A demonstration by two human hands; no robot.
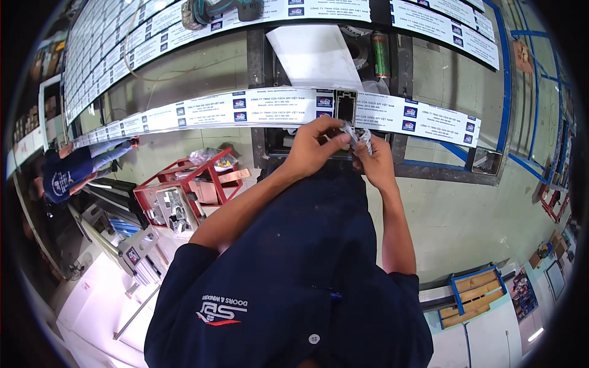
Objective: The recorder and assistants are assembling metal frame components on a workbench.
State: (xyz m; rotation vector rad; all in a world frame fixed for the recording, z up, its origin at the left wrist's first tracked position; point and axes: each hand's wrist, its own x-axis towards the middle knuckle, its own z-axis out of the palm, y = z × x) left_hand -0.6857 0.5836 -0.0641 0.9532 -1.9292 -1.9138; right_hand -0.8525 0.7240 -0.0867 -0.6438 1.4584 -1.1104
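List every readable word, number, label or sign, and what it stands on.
Wording not copied; places only:
White strips: blue squares, repeated lines of text.
Navy shirt: white lettering, red stroke, upside down.
Green can: too small to read.
Co-worker's shirt: pale print, too small.

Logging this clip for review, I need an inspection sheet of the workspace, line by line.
Surface: dark metal workbench frame, bearing a long film-covered profile.
Items in hand: crumpled pale film, held by the open end of a dark hollow profile.
Clutter: teal power tool at the far side; green can and white sheet beyond the hands.
Hands: left hand and right hand both pinch the film.
Cables: thin curved line at left; cord or hose, cannot tell.
Surroundings: red metal rack and co-worker at left.
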